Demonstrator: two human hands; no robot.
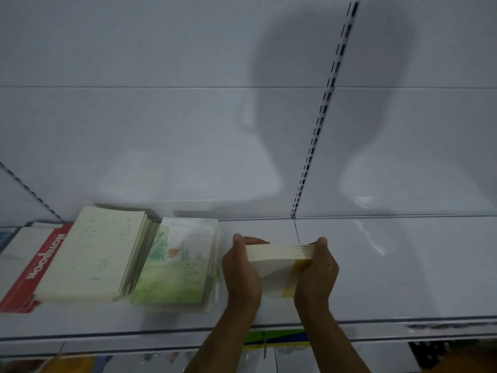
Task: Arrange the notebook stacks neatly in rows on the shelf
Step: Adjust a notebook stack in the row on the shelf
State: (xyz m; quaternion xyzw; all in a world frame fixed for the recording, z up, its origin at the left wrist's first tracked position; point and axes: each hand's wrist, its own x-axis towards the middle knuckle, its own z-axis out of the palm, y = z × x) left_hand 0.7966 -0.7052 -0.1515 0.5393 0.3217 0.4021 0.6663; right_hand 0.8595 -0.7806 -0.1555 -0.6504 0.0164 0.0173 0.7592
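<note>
A cream stack of notebooks (277, 261) with a yellow patch on its cover is held between both hands over the white shelf (390, 278). My left hand (242, 273) grips its left side, my right hand (317, 270) grips its right side, thumbs over the far edge. To its left lies a stack with a green landscape cover (177, 261). Further left sits a fanned stack with pale speckled covers (96, 254), overlapping a red "Notebook" stack (37, 267).
The white back wall carries a slotted upright rail (320, 125). The shelf's front lip (134, 336) runs across the bottom. Below it, green, yellow and blue goods (274, 339) show on a lower level. The shelf surface right of the held stack is bare.
</note>
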